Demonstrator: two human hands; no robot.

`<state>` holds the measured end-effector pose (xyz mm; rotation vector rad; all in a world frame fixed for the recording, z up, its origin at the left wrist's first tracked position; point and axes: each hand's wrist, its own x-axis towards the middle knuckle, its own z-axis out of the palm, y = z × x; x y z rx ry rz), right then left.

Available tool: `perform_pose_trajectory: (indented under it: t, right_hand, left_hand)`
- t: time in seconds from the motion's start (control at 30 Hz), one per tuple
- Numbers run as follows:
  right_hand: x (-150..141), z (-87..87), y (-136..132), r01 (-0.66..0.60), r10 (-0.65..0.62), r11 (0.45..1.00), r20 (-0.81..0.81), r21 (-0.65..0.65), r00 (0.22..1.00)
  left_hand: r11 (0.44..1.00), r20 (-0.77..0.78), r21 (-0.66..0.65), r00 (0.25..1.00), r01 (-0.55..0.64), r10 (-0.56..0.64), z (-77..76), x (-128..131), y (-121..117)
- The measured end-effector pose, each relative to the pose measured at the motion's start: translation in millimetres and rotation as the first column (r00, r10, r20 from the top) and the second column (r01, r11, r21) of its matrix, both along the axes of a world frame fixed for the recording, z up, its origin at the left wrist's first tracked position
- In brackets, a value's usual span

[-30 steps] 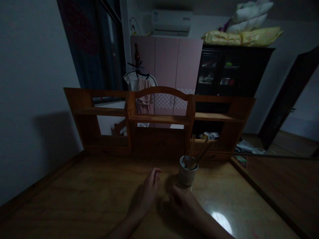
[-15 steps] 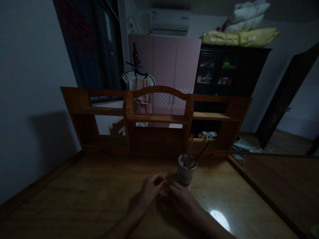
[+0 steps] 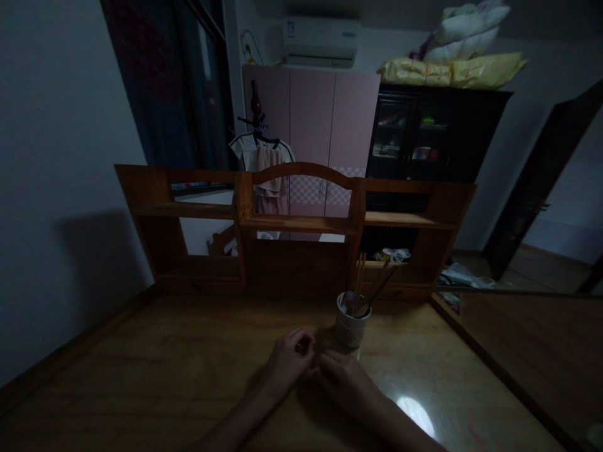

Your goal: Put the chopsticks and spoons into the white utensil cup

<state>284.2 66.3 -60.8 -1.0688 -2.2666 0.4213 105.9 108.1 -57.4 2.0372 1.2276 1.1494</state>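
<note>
My two hands rest together on the wooden desk (image 3: 141,376) in dim light. My left hand (image 3: 288,360) has its fingers curled in, thumb against the fingertips, and what they hold is too dark to make out. My right hand (image 3: 343,380) lies palm down beside it, its fingertips touching the left hand. Just behind them stands a small pale cup (image 3: 350,325) holding several wooden sticks or chopsticks (image 3: 362,281) that lean out of its top. Neither hand touches the cup.
A low wooden shelf unit (image 3: 301,223) runs along the desk's back edge. Beyond it are a pink wardrobe (image 3: 325,125), a dark glass cabinet (image 3: 424,135) with bedding on top, and hanging clothes (image 3: 264,166). A bright light reflection (image 3: 417,414) glares on the desk by my right forearm.
My left hand has drawn in from an open reach and curled its fingers, meeting my right hand, which slid left towards it. The view shifted slightly.
</note>
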Motion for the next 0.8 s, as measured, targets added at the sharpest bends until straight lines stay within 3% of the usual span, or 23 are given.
perform_pose_trajectory:
  t: [0.23, 0.8]
  right_hand:
    - [-1.7, 1.1, -2.9, 0.007, -0.007, 1.000, -0.015, -0.025, 1.000]
    - [0.4, 4.8, -7.6, -0.009, 0.007, 0.999, -0.041, -0.049, 0.999]
  left_hand:
    - [1.000, 0.042, 0.008, 0.999, 0.003, -0.004, 2.4, 1.4, 0.0]
    - [0.999, -0.090, -0.043, 0.996, -0.006, 0.002, 2.2, -1.5, -5.5]
